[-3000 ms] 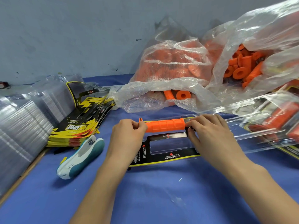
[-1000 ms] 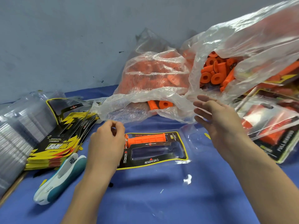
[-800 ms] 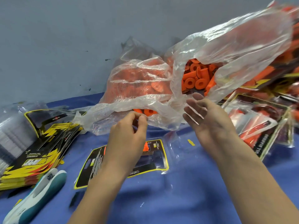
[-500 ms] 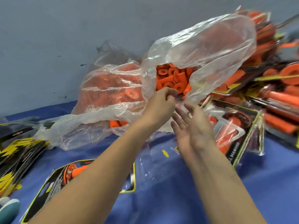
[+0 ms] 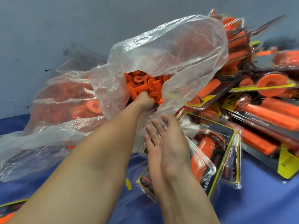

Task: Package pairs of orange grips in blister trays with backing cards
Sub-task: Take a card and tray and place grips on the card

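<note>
**Narrow way into the bag, crowded right side**

The mouth of the clear plastic bag (image 5: 169, 50) was the only opening to the loose orange grips (image 5: 142, 86), and the left hand (image 5: 144, 101) filled most of it. The film hung low over the opening. The right hand (image 5: 168, 143), with straight fingers (image 5: 153, 126), was just below the mouth. To the right, a pile of finished blister packs (image 5: 258, 110) blocked the table (image 5: 258, 199). A second full bag (image 5: 64, 101) closed the left side. Bare blue cloth remained at the front right.
</note>
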